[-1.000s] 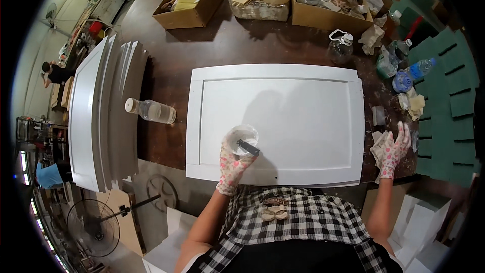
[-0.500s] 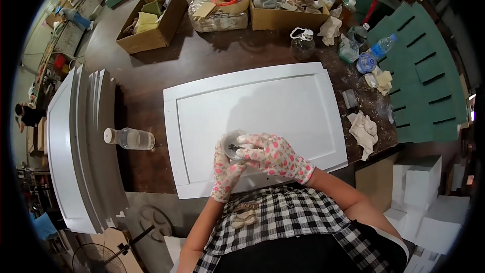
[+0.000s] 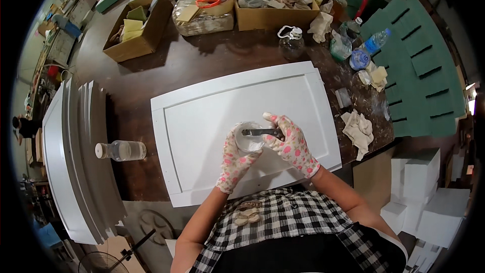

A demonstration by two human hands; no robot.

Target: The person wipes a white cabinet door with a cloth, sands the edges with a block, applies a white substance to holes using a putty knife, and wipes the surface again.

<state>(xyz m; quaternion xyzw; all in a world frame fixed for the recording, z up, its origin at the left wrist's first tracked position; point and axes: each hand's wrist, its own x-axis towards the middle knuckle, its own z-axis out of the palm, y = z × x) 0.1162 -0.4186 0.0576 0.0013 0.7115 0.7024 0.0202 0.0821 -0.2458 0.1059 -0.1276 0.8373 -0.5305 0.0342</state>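
Note:
Floral-patterned gloves cover both hands. My left hand (image 3: 236,162) is wrapped round a clear plastic cup (image 3: 251,144) with white paste in it, above the near part of a white framed panel (image 3: 212,106). In my right hand (image 3: 290,146) is a narrow dark blade-like tool (image 3: 257,132); its far end lies across the cup's mouth. Thumb and fingers pinch its other end. The panel lies flat on the brown table (image 3: 126,111), its raised border running round a sunken middle.
A capped clear bottle (image 3: 121,150) lies on its side at left, beside stacked white panels (image 3: 63,156). Cardboard boxes (image 3: 141,35) and a wrapped bundle with scissors (image 3: 204,17) stand at the back. Bottles, a crumpled rag (image 3: 357,134) and slotted green boards (image 3: 414,76) are at right.
The dark tool now shows clearly in my right hand, over the cup. My right hand has drawn back right from the cup. The cup has tilted into fuller view, and the whole view has shifted slightly.

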